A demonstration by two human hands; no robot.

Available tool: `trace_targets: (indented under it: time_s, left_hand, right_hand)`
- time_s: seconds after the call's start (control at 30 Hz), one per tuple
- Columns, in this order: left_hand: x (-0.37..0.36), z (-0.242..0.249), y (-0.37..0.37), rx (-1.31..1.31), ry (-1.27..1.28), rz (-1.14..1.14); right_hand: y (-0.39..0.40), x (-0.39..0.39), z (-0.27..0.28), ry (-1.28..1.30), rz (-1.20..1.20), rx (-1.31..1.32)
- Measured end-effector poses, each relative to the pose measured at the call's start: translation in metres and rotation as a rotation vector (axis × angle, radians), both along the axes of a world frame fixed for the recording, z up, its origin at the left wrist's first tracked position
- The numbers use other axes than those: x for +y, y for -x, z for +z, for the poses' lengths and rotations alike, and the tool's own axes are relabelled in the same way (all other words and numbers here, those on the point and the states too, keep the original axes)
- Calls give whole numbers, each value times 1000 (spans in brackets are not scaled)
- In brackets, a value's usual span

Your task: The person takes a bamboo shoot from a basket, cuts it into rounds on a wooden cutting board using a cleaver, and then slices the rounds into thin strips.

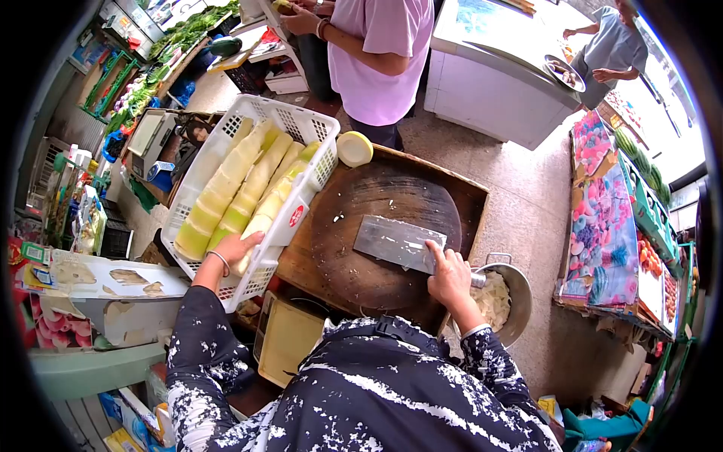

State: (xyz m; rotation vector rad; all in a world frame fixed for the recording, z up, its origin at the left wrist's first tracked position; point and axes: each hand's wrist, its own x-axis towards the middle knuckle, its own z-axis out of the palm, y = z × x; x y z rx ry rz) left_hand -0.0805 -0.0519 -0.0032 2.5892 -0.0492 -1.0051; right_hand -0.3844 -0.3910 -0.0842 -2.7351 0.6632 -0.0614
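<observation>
In the head view, a white plastic basket (301, 118) holds several long, peeled bamboo shoots (215, 197), pale yellow with green parts. My left hand (232, 251) is inside its near end, fingers closed around the lower end of one shoot. A round, dark wooden chopping block (350, 282) stands to the right of the basket. The broad blade of a cleaver (395, 241) lies flat over it, with small white scraps on the metal. My right hand (450, 277) grips the cleaver at its handle, index finger stretched onto the blade.
A metal pot (520, 305) with pale slices stands right of the block. A round yellow-rimmed tub (355, 149) sits by the basket's corner. One person in a pink shirt (380, 75) stands ahead; another (614, 49) is at the far right, near a white counter (497, 94).
</observation>
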Motion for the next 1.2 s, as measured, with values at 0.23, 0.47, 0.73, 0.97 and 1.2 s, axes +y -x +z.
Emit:
trace_targets:
  time_s: [0.23,0.47,0.73,0.97,1.2]
  left_hand:
    - [23,43,19,-16,327,210]
    - [54,78,106,-191,559,344]
    - [48,13,179,189,887,351]
    - [15,-74,189,343,720,105]
    - [8,-88,173,158,445,-193]
  right_hand:
    - [1,2,-2,31,19,-26]
    - [4,-4,7,-141,-17,-64]
    - [44,-26,45,-460,-257,-52]
    - [60,-17,67,-839,-402,-353]
    - [52,-9,67,-616,-311,-299]
